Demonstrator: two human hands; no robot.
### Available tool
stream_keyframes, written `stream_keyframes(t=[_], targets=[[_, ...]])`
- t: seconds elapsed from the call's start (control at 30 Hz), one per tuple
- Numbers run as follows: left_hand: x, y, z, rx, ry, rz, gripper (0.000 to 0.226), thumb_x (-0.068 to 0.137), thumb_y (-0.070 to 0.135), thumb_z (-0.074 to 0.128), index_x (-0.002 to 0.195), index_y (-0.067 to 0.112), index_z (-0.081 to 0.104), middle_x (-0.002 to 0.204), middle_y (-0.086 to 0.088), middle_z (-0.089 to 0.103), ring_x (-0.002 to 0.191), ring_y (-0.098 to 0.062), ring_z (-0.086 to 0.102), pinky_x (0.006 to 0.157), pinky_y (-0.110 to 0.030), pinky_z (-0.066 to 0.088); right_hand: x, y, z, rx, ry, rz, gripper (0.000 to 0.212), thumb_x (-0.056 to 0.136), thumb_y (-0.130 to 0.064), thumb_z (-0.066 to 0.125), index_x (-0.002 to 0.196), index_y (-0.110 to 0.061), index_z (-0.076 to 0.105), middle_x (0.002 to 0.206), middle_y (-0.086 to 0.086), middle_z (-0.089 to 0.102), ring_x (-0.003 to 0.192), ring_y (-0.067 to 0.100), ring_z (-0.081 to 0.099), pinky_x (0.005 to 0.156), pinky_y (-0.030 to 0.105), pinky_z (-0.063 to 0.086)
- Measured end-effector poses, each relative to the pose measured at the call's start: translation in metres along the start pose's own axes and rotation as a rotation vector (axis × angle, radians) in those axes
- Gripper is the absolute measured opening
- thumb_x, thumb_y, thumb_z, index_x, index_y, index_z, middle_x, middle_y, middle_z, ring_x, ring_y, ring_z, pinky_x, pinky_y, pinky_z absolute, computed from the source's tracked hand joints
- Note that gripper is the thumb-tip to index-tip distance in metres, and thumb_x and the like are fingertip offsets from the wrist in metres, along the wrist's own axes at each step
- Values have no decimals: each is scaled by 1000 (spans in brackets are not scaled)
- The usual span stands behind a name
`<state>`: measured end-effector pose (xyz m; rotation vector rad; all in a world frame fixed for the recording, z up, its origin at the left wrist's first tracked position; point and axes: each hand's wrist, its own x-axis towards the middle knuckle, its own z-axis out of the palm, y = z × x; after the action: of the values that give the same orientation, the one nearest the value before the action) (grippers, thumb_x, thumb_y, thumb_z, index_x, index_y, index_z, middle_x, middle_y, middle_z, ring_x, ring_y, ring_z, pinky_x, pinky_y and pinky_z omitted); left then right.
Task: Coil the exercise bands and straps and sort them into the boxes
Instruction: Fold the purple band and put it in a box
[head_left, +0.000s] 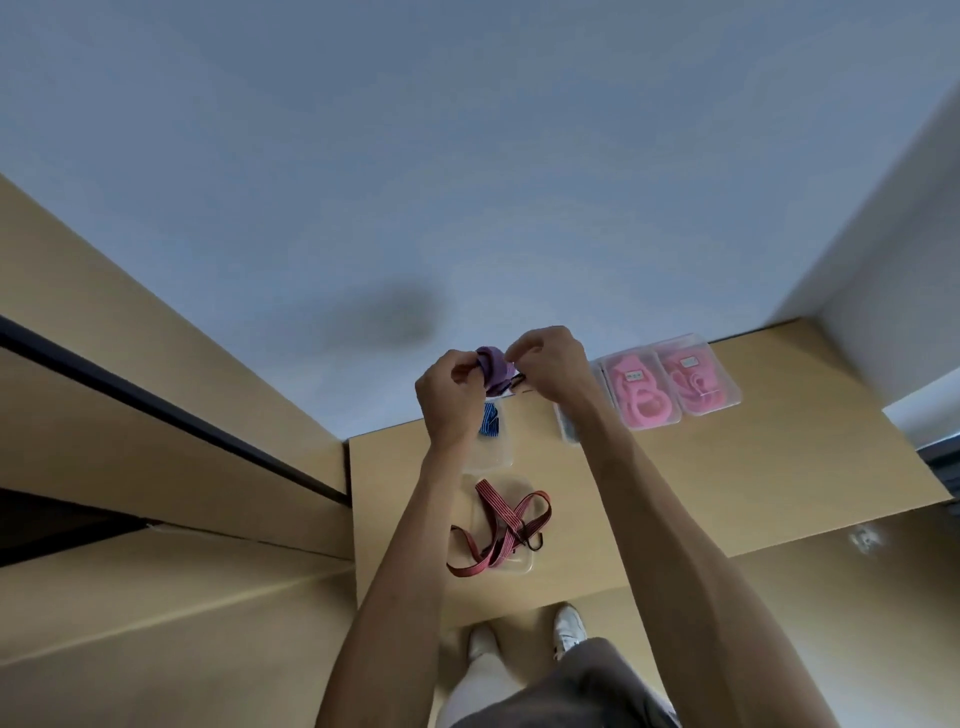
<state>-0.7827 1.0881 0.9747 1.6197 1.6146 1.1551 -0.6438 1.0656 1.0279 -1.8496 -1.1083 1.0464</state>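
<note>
A purple band (493, 366), partly coiled, is held up above the far side of the wooden table (727, 478). My left hand (449, 395) grips its left side and my right hand (548, 364) pinches its right side, where a thin dark end hangs. Below my left hand a clear box (491, 452) holds a blue striped strap (489, 421). Nearer to me a red striped strap (501, 530) lies loose and tangled over another clear box (519, 564).
At the back right stand two clear boxes with pink bands, one (641, 392) beside the other (698, 382). A further clear box (569, 426) is half hidden by my right forearm. A wall rises behind the table; a wooden ledge runs on the left.
</note>
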Motion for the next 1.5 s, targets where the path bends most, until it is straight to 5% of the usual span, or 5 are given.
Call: stream_keyframes(t=[0.23, 0.37, 0.8, 1.27, 1.5], targets=[[15, 6, -19, -225, -197, -129, 25, 81, 1, 74, 73, 24, 71, 72, 13, 73, 70, -2, 68, 65, -14, 50, 3, 3, -28, 328, -340, -117, 12, 83, -7, 67, 86, -4, 78, 89, 18, 74, 80, 18, 70, 82, 27, 59], [26, 14, -29, -327, -392, -130, 27, 75, -5, 70, 76, 21, 73, 71, 12, 73, 70, 0, 67, 67, -14, 49, 12, -3, -15, 361, -105, -111, 13, 85, -8, 69, 74, -12, 76, 69, 3, 68, 54, 11, 55, 54, 24, 46], [51, -58, -29, -6, -412, -45, 14, 92, 19, 65, 97, 14, 77, 85, 10, 72, 81, -7, 67, 69, -14, 46, 47, 18, 101, 466, 81, 383, 20, 97, -28, 48, 87, -12, 56, 85, 7, 64, 77, 25, 65, 66, 46, 62], [-14, -221, 33, 1, -544, -244, 19, 78, 9, 81, 92, 16, 70, 81, 7, 72, 74, -5, 68, 66, -20, 55, 74, 176, 204, -93, 207, 369, 20, 93, -24, 61, 76, -15, 56, 72, 2, 62, 69, 20, 60, 60, 35, 50], [-18, -230, 41, 284, -506, 90, 14, 83, -4, 67, 95, 1, 70, 92, -12, 66, 80, -26, 62, 70, -39, 54, 74, 184, 214, -419, 258, 87, 11, 92, -11, 57, 95, -1, 62, 91, 15, 62, 86, 31, 51, 76, 43, 43]])
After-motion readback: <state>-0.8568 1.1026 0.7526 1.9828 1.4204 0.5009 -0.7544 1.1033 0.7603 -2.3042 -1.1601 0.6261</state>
